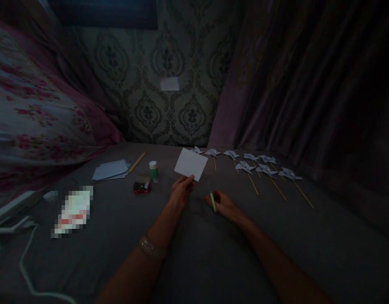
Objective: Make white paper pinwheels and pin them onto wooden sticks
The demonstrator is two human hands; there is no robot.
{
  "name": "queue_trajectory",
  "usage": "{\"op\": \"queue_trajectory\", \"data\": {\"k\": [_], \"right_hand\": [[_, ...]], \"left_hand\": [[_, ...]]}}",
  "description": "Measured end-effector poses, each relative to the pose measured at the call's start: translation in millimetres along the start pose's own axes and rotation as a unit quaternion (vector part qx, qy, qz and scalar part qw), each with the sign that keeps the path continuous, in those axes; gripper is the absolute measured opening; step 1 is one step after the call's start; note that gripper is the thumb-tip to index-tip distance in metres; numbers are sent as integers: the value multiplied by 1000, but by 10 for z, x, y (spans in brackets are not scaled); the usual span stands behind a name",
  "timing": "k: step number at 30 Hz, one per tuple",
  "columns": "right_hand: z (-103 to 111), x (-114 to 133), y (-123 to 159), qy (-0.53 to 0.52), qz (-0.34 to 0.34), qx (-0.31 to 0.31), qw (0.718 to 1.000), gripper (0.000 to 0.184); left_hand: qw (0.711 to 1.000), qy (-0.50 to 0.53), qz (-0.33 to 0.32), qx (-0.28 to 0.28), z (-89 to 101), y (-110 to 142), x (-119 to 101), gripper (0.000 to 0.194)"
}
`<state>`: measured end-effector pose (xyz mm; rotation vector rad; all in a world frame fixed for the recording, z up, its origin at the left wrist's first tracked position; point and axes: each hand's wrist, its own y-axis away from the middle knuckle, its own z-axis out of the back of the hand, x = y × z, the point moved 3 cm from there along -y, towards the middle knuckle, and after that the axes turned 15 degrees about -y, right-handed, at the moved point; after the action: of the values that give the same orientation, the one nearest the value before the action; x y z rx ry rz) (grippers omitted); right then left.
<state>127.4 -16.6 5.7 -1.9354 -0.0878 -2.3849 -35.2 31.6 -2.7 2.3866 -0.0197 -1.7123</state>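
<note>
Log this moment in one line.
left hand: holds white paper sheet; right hand: holds green-handled pointed tool; tool and sheet: apart; paper pinwheels: lying at right

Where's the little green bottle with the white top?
In the head camera's view, the green bottle stands left of the middle, just right of the small red box and left of the paper in the left hand.

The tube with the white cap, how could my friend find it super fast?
Look at the grey surface below the patterned wall. Left of the middle, find the red box; the tube stands just right of it. Unlike the box and the papers, it is upright, green and white-capped.
</note>
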Motion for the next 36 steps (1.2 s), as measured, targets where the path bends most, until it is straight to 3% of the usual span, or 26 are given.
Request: {"op": "queue_trajectory", "data": {"k": [7, 16, 36], "right_hand": [[-68, 51, 77, 126, 39, 48, 990, 33], [-125, 27, 114, 9, 20, 90, 996, 35], [-156, -16, 91, -6, -1, 102, 995, 37]], "left_hand": [[1000, -13, -11, 10, -52, 168, -105, 31], [999, -28, -38, -21, -40, 248, -122, 29], [994, -43, -96, 5, -78, 290, -94, 26]]}}
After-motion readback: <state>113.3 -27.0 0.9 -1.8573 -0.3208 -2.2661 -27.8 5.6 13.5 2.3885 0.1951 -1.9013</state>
